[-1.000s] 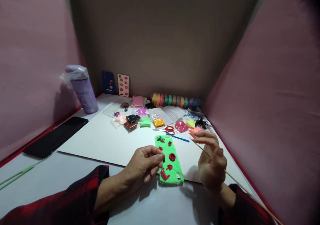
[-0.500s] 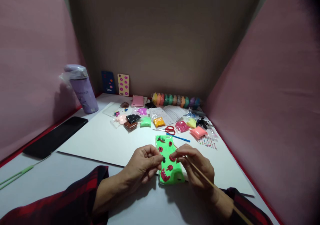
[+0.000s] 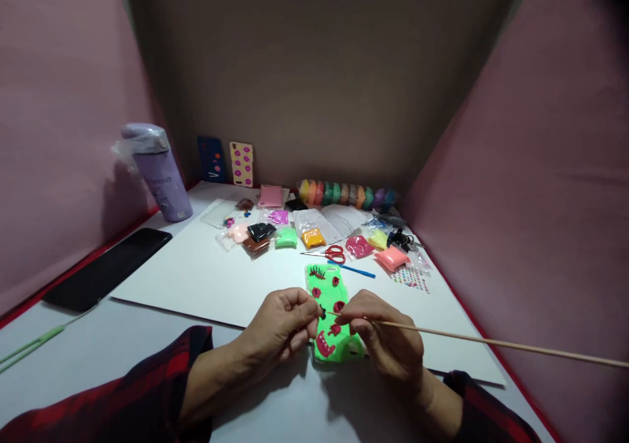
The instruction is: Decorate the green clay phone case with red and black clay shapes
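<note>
A bright green phone case [image 3: 328,293] with small red clay shapes lies on the white board [image 3: 206,276] in front of me. My left hand [image 3: 281,328] is closed in a pinch at the case's left edge, on a tiny dark bit of clay. My right hand [image 3: 388,338] is closed on a long thin wooden stick [image 3: 491,343]. The stick's tip rests near the dark bit at the case's left edge, and its far end reaches off to the right.
Small bags of coloured clay [image 3: 287,236], red scissors [image 3: 334,253], a blue tool [image 3: 354,271] and a sticker sheet [image 3: 411,278] lie behind the case. A row of clay tubs [image 3: 344,194] lines the back. A purple bottle [image 3: 160,171] and black phone [image 3: 105,267] are at left.
My right hand came down from the raised position at right to the case. It turned the stick so that the tip points left at the pinched bit.
</note>
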A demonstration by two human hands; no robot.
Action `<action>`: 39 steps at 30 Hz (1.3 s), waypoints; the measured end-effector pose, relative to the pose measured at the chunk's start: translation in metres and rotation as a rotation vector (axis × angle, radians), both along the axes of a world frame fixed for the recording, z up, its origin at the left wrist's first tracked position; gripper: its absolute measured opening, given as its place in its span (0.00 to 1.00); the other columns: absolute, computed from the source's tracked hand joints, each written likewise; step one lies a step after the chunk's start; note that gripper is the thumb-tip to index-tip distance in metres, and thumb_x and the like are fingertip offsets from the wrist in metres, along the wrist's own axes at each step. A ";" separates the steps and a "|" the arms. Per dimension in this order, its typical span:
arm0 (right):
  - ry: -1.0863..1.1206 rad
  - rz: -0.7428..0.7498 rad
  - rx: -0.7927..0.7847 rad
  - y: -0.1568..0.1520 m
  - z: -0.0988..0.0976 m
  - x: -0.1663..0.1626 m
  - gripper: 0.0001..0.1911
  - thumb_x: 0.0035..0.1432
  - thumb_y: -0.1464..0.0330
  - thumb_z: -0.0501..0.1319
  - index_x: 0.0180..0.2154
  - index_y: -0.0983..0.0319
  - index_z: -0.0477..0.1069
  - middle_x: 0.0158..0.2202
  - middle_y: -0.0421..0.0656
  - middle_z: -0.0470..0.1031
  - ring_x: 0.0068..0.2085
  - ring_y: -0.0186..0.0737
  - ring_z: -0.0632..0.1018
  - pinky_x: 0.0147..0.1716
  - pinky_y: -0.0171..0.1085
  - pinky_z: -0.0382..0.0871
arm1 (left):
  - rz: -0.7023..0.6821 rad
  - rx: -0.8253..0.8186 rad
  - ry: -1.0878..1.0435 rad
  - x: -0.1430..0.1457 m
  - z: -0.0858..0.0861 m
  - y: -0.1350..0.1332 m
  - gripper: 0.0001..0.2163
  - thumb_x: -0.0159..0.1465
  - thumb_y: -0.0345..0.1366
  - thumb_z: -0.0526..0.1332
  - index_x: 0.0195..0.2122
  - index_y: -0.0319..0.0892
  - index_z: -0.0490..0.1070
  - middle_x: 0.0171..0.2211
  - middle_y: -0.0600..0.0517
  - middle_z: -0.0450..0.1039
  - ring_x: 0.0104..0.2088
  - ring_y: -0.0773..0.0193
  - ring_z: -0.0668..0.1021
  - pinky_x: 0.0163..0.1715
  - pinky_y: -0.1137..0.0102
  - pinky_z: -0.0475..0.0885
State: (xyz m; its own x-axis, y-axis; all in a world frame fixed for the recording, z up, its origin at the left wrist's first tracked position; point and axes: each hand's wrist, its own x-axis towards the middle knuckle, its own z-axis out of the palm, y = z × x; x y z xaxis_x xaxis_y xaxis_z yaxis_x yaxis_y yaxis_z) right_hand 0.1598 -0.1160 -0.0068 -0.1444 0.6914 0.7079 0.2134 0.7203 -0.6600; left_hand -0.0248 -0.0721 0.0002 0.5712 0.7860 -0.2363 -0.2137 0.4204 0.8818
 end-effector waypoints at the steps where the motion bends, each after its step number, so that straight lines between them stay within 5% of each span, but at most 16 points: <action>1: 0.001 0.000 -0.004 0.000 0.000 0.000 0.09 0.63 0.75 0.55 0.41 0.62 0.73 0.31 0.46 0.75 0.32 0.40 0.73 0.32 0.41 0.67 | -0.003 -0.005 0.007 0.000 0.001 0.000 0.16 0.57 0.46 0.67 0.26 0.37 0.68 0.17 0.56 0.69 0.09 0.80 0.58 0.06 0.83 0.51; 10: -0.078 0.016 0.040 0.002 0.002 -0.002 0.11 0.61 0.77 0.55 0.42 0.63 0.72 0.32 0.46 0.75 0.33 0.39 0.74 0.32 0.40 0.68 | -0.036 -0.089 -0.007 0.000 0.002 -0.001 0.16 0.56 0.46 0.67 0.29 0.36 0.72 0.17 0.58 0.66 0.11 0.81 0.54 0.08 0.83 0.50; 32: -0.061 0.008 0.046 0.001 0.001 -0.002 0.12 0.61 0.78 0.55 0.43 0.62 0.72 0.32 0.45 0.74 0.33 0.39 0.74 0.32 0.41 0.69 | -0.014 -0.112 0.012 0.000 0.004 0.000 0.18 0.53 0.44 0.70 0.25 0.39 0.64 0.17 0.57 0.67 0.11 0.81 0.54 0.08 0.83 0.48; 39: -0.061 0.012 0.037 0.001 0.001 -0.002 0.10 0.62 0.77 0.55 0.42 0.62 0.72 0.31 0.46 0.74 0.33 0.40 0.74 0.32 0.42 0.68 | -0.020 -0.142 -0.024 0.000 0.004 0.000 0.19 0.59 0.49 0.64 0.25 0.38 0.65 0.16 0.58 0.64 0.11 0.80 0.53 0.07 0.84 0.48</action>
